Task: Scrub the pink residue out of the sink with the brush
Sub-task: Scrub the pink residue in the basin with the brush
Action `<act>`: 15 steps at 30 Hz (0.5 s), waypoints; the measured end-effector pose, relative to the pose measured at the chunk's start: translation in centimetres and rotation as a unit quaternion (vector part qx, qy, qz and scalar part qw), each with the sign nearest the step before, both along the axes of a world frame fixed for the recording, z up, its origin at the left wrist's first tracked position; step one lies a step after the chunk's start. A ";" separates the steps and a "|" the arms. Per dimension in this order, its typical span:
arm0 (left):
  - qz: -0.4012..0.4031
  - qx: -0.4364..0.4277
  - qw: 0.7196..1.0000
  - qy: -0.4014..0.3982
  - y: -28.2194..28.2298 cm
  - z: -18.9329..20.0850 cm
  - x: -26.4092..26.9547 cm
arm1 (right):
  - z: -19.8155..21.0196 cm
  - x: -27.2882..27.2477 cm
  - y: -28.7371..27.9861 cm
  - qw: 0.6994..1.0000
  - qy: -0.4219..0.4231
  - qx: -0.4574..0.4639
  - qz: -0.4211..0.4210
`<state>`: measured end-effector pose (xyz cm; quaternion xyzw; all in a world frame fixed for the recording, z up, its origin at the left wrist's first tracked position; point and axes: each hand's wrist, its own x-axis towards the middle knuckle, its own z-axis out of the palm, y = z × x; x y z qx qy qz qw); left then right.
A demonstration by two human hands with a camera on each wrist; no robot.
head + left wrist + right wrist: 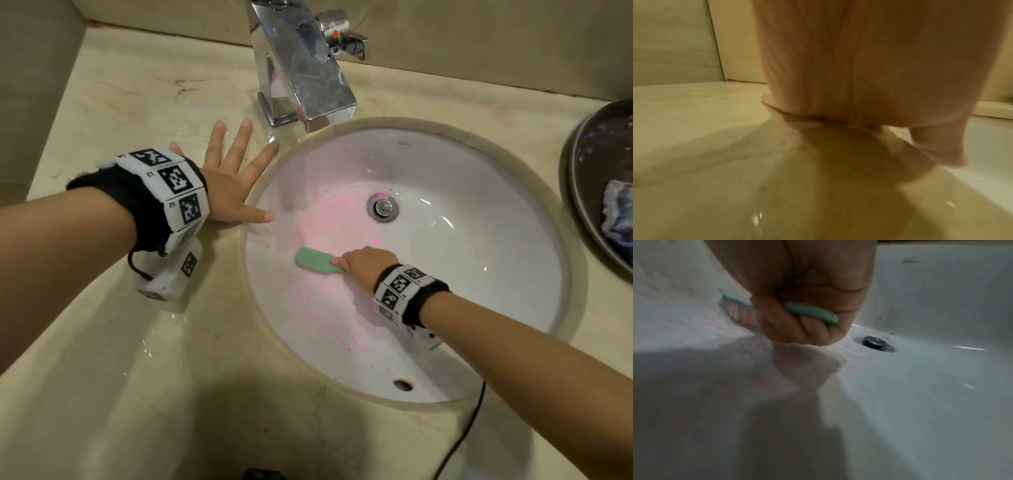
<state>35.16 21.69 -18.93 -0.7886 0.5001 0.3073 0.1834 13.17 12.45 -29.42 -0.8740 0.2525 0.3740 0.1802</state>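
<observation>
Presently catalogued: white sink point(479, 260), round, set in a beige stone counter point(113, 359), filling the centre and right of the head view. Pink residue point(329, 318) speckles its left and lower wall. Green brush point(317, 262), bristles down on the left wall of the basin, handle gripped by the right hand point(368, 265), fingers curled round it. Left hand point(229, 181), fingers straight and spread wide, palm flat on the wet counter at the upper left rim, holding nothing. Chrome faucet point(305, 68) at top centre; drain point(382, 207) mid-basin. Dark bowl point(582, 178) at right edge.
</observation>
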 end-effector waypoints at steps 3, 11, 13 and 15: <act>0.001 -0.002 1.000 0.000 0.0 0.0 0.0 | 0.1 -2.0 -2.3 0.998 0.020 -0.049 -0.022; 0.002 -0.007 1.000 -0.008 0.0 -0.2 0.0 | -0.6 1.5 -2.5 0.996 -0.014 -0.060 -0.072; 0.003 -0.009 1.000 -0.008 0.0 -0.3 0.0 | -0.3 2.2 -0.8 0.999 -0.030 -0.034 -0.030; 0.004 -0.010 1.000 -0.008 0.0 -0.3 0.0 | -0.2 1.8 0.0 1.000 -0.021 -0.007 -0.017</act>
